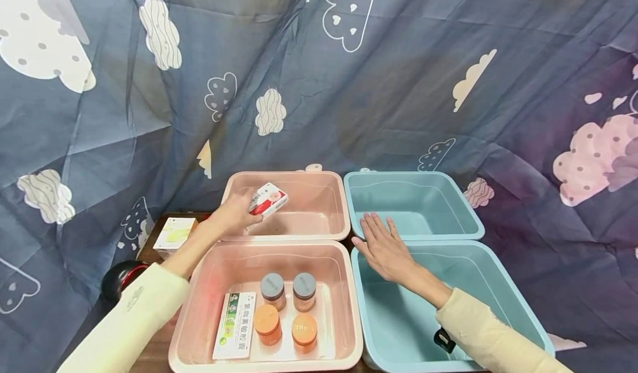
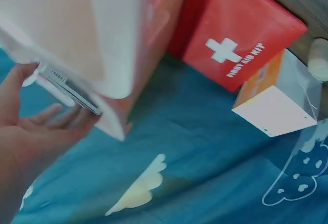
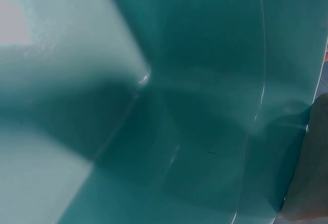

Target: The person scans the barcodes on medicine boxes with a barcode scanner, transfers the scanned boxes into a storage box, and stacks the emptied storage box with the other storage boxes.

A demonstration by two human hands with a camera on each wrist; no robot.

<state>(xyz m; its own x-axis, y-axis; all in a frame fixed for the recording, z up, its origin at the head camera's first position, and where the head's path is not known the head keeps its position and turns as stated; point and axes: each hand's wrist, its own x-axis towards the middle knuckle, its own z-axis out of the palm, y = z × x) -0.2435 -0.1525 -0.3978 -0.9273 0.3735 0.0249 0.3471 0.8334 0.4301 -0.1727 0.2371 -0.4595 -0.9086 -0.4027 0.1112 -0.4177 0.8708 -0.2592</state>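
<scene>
Left hand (image 1: 236, 212) grips a white-and-red box (image 1: 270, 199) between thumb and fingers, tilted over the left side of the back pink bin (image 1: 314, 198); its height I can't tell. The right hand (image 1: 387, 249), fingers straight and holding nothing, is over the near-left corner of the back blue bin (image 1: 433, 195). I'd keep the box clear of the pink bin's left edge and loosen only with its base supported.

Creased dark-blue cloth (image 1: 319, 101) printed with pale clouds (image 1: 271, 112) hangs behind a wooden surface (image 1: 153, 348).
</scene>
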